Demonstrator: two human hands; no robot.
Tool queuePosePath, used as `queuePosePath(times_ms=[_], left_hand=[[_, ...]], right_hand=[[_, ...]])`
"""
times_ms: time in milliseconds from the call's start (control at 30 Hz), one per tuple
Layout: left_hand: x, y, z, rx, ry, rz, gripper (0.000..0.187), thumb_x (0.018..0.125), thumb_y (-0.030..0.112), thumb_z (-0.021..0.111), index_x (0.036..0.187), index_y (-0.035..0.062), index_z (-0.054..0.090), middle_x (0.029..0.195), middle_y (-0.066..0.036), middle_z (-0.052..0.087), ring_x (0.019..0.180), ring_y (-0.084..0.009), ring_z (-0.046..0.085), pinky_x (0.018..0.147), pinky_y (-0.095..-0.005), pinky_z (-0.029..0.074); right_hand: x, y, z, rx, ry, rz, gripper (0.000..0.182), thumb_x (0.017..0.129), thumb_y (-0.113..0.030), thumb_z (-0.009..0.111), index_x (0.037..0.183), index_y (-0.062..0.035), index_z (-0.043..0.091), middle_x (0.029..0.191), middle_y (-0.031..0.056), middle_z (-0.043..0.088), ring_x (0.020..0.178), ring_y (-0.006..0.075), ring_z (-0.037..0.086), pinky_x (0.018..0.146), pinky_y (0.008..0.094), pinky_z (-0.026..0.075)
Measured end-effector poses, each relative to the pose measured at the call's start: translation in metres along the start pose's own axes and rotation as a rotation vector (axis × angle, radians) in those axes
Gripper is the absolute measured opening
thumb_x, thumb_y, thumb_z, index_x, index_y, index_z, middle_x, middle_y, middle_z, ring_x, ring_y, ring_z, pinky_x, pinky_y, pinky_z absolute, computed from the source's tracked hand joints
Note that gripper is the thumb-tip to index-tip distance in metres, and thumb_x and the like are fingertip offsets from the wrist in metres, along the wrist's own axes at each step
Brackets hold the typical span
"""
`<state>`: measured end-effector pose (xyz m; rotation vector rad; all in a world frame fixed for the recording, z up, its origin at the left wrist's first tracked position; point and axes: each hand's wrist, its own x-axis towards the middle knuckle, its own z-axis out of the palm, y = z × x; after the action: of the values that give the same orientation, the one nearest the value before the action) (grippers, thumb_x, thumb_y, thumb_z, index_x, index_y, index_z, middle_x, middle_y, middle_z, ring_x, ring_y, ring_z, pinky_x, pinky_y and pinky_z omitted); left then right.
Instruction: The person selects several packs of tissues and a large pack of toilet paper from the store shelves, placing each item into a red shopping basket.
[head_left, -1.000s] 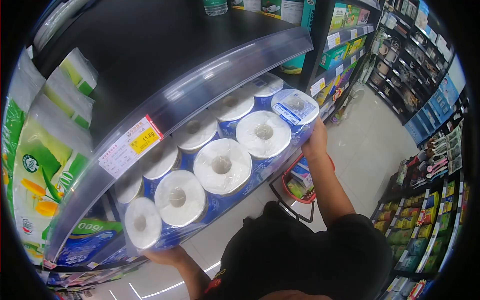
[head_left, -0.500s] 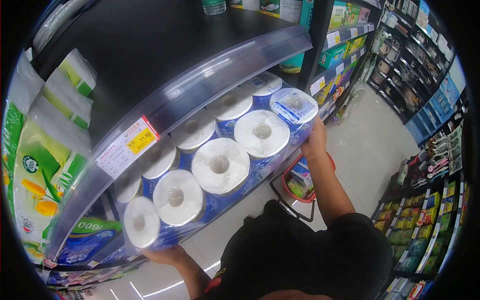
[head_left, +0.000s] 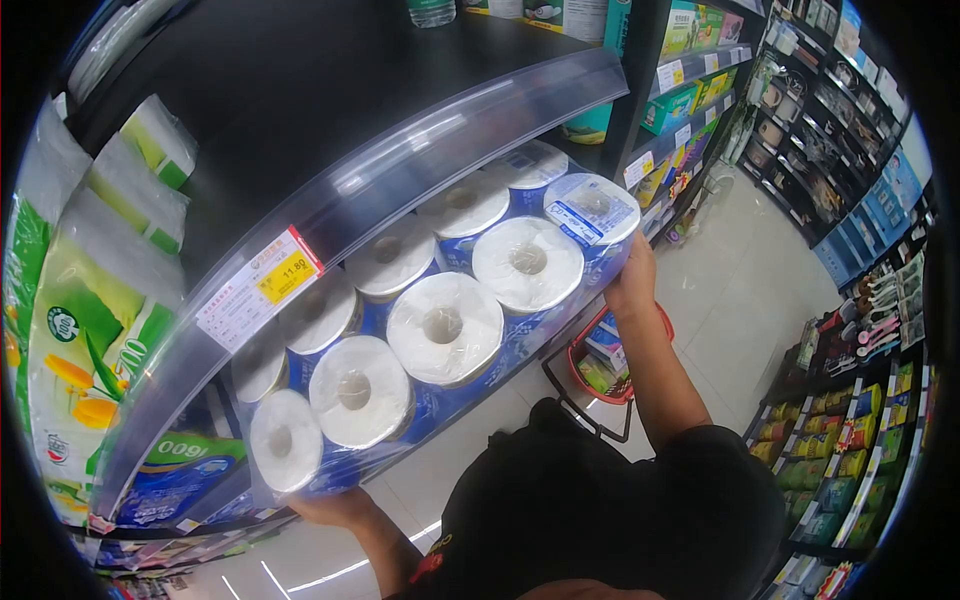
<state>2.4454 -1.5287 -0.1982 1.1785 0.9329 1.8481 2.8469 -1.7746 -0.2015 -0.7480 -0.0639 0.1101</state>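
Note:
A clear-wrapped pack of white toilet rolls (head_left: 445, 328) with blue sides lies slanted across the middle, its far row partly under the shelf's clear front strip (head_left: 400, 150). My left hand (head_left: 335, 507) grips its near left end from below, the fingers mostly hidden beneath the pack. At the right end, my right hand (head_left: 632, 282) is closed on the wrapped side, next to the roll that bears a blue and white label. A price tag (head_left: 262, 287) reading 11.80 is fixed to the strip.
Green and white tissue packs (head_left: 90, 350) stand at the left. Below the pack, a red basket (head_left: 668, 325) with goods inside rests on the tiled floor (head_left: 735, 300). Stocked shelves (head_left: 820, 470) line the right side, and a dark shelf board (head_left: 300, 90) spans the top.

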Motion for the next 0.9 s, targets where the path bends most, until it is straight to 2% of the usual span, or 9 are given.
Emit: queuePosePath(times_ms=[100, 233, 367, 500, 600, 667, 767, 833, 900], left_hand=[[-0.001, 0.002, 0.0, 0.11, -0.016, 0.052, 0.048, 0.076, 0.01, 0.08, 0.116, -0.006, 0.057, 0.113, -0.021, 0.063, 0.1, -0.032, 0.064, 0.085, -0.0394, 0.051], [-0.001, 0.003, -0.007, 0.677, -0.142, 0.561, 0.05, 0.074, 0.011, 0.081, 0.115, -0.0063, 0.057, 0.111, -0.021, 0.064, 0.101, -0.0325, 0.064, 0.086, -0.0399, 0.051], [0.003, -0.013, -0.01, -0.034, -0.019, 0.025, 0.052, 0.073, 0.011, 0.082, 0.116, -0.0057, 0.057, 0.111, -0.021, 0.063, 0.101, -0.0329, 0.063, 0.088, -0.0403, 0.049], [0.003, -0.017, -0.013, 0.134, -0.041, 0.141, 0.052, 0.073, 0.011, 0.081, 0.116, -0.0054, 0.057, 0.111, -0.02, 0.063, 0.101, -0.0331, 0.062, 0.088, -0.0404, 0.049], [0.002, -0.009, -0.02, 0.604, -0.131, 0.475, 0.051, 0.074, 0.01, 0.081, 0.116, -0.0052, 0.057, 0.111, -0.02, 0.063, 0.1, -0.0331, 0.062, 0.087, -0.0405, 0.049], [0.002, -0.008, -0.02, 0.494, -0.109, 0.399, 0.05, 0.074, 0.011, 0.08, 0.116, -0.0051, 0.057, 0.111, -0.02, 0.064, 0.099, -0.0331, 0.063, 0.087, -0.0404, 0.049], [0.005, -0.007, -0.005, -0.145, 0.001, -0.061, 0.047, 0.077, 0.013, 0.079, 0.115, -0.0049, 0.058, 0.11, -0.019, 0.064, 0.098, -0.0321, 0.063, 0.087, -0.0396, 0.05], [0.004, 0.003, 0.003, 0.002, -0.018, 0.011, 0.044, 0.078, 0.013, 0.077, 0.115, -0.0049, 0.059, 0.111, -0.018, 0.065, 0.098, -0.0301, 0.064, 0.086, -0.0385, 0.051], [0.002, 0.007, 0.004, 0.442, -0.053, 0.289, 0.042, 0.08, 0.013, 0.075, 0.115, -0.0048, 0.06, 0.111, -0.017, 0.065, 0.098, -0.0277, 0.064, 0.085, -0.0373, 0.052]], right_hand=[[0.0, 0.0, 0.0, 0.027, -0.015, 0.017, 0.035, 0.102, -0.022, 0.045, 0.124, 0.0018, 0.055, 0.12, 0.0127, 0.064, 0.108, 0.0231, 0.063, 0.094, 0.0347, 0.05], [0.0, 0.0, 0.0, 0.028, -0.01, 0.022, 0.035, 0.102, -0.023, 0.045, 0.125, 0.0018, 0.055, 0.12, 0.0128, 0.063, 0.109, 0.0231, 0.062, 0.095, 0.0344, 0.05], [0.0, 0.0, -0.002, 0.025, -0.017, 0.028, 0.035, 0.102, -0.023, 0.045, 0.125, 0.0015, 0.055, 0.121, 0.0127, 0.063, 0.109, 0.0232, 0.062, 0.095, 0.0346, 0.05], [-0.003, -0.002, 0.005, 0.016, 0.013, 0.014, 0.032, 0.101, -0.02, 0.044, 0.122, 0.0007, 0.057, 0.116, 0.0107, 0.064, 0.104, 0.0206, 0.063, 0.09, 0.0329, 0.051], [0.002, 0.002, -0.004, 0.023, -0.013, 0.025, 0.036, 0.101, -0.024, 0.045, 0.126, 0.0006, 0.054, 0.122, 0.0124, 0.062, 0.109, 0.0231, 0.062, 0.095, 0.0358, 0.05], [-0.001, 0.0, -0.001, 0.022, -0.013, 0.034, 0.035, 0.101, -0.023, 0.045, 0.126, 0.0004, 0.054, 0.121, 0.0121, 0.063, 0.109, 0.023, 0.062, 0.094, 0.0355, 0.05], [0.004, 0.001, -0.009, 0.022, -0.009, 0.052, 0.034, 0.101, -0.021, 0.044, 0.125, 0.0001, 0.055, 0.12, 0.0116, 0.063, 0.107, 0.0222, 0.063, 0.093, 0.035, 0.05], [0.007, 0.0, -0.012, 0.005, -0.005, 0.054, 0.033, 0.101, -0.02, 0.044, 0.124, -0.0001, 0.055, 0.119, 0.0111, 0.063, 0.106, 0.0215, 0.063, 0.093, 0.0348, 0.051], [0.005, -0.003, -0.01, -0.027, 0.0, 0.047, 0.032, 0.1, -0.019, 0.044, 0.123, -0.0001, 0.056, 0.118, 0.0107, 0.064, 0.106, 0.0205, 0.063, 0.092, 0.0345, 0.051]])
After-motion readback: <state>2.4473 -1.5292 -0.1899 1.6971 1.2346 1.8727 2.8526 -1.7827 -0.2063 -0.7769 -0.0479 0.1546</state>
